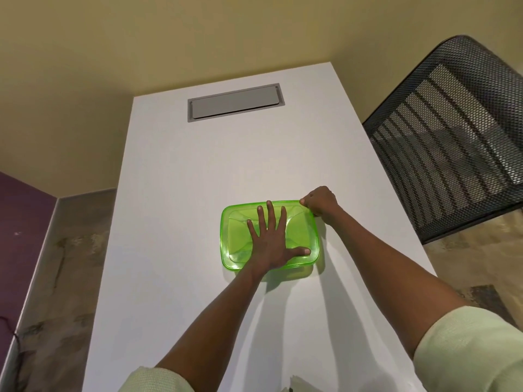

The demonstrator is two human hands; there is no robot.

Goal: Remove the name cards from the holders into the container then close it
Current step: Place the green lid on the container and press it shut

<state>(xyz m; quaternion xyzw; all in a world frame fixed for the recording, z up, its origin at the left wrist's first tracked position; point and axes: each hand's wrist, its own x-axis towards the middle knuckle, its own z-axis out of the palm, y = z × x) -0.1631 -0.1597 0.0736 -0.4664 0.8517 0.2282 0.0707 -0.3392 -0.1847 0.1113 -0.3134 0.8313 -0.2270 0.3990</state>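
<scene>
A translucent green container [235, 244] with its green lid on top sits near the middle of the white table [175, 193]. My left hand [271, 239] lies flat on the lid with fingers spread and straight, the thumb reaching toward the lid's right edge. My right hand [321, 205] has its fingers curled over the lid's far right corner and grips that corner. No name cards or holders show; whatever is inside the container is hidden by the lid and my hand.
A grey rectangular cable hatch [236, 101] is set into the table's far end. A black mesh chair back [450, 142] stands close to the table's right edge. A pale object's corner [300, 384] peeks in at the near edge.
</scene>
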